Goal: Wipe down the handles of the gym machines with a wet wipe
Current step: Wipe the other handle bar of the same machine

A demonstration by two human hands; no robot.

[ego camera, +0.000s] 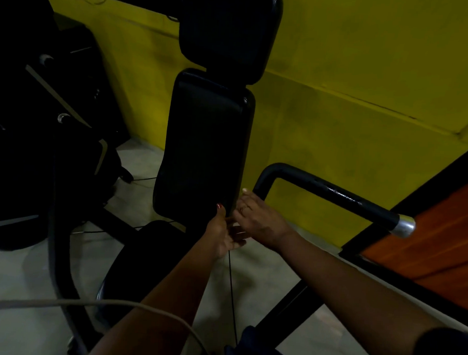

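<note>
Our right hand lay flat, fingers straight, at the bend of the handle, just beside the back pad. Our left hand sat beneath it, its grip beyond telling. The handle's long axis ran rightward, its silver cap pointing into open room before the yellow wall.

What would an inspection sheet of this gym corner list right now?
Surface: grey floor, dimly lit.
Job's things: black handle bar with silver end cap; wet wipe not made out.
Clutter: nothing seen.
Grips: left hand and right hand meet at the back pad's lower edge; right fingers straight, left unclear.
Cables: beige cable in the foreground; thin black cord hanging below the hands.
Surroundings: yellow wall, headrest pad, seat, dark machines at left.
</note>
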